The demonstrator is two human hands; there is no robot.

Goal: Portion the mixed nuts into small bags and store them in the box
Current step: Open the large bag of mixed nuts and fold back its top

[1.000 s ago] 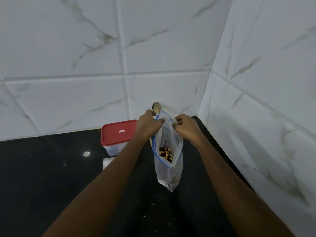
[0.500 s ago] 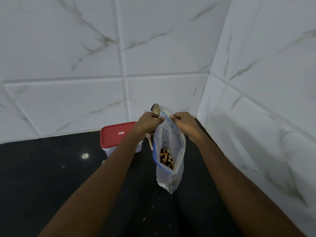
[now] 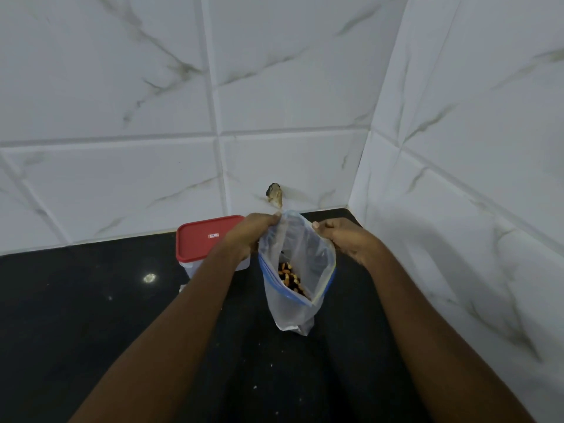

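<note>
A clear zip bag with a blue seal strip [image 3: 293, 306] hangs above the black counter, its mouth pulled wide. Mixed nuts [image 3: 290, 277] lie at its bottom, seen through the opening. My left hand [image 3: 251, 232] pinches the left side of the bag's rim. My right hand [image 3: 343, 236] pinches the right side. A clear plastic box with a red lid [image 3: 207, 236], closed, stands on the counter just left of my left hand, partly behind it.
White marble-look tiled walls meet in a corner behind and to the right of the bag. A small brownish object [image 3: 275, 195] sticks up against the back wall behind the bag. The black counter [image 3: 91, 315] carries scattered crumbs.
My two hands have drawn apart, and the bag's mouth has opened wider. The bag hangs slightly lower and nearer in view.
</note>
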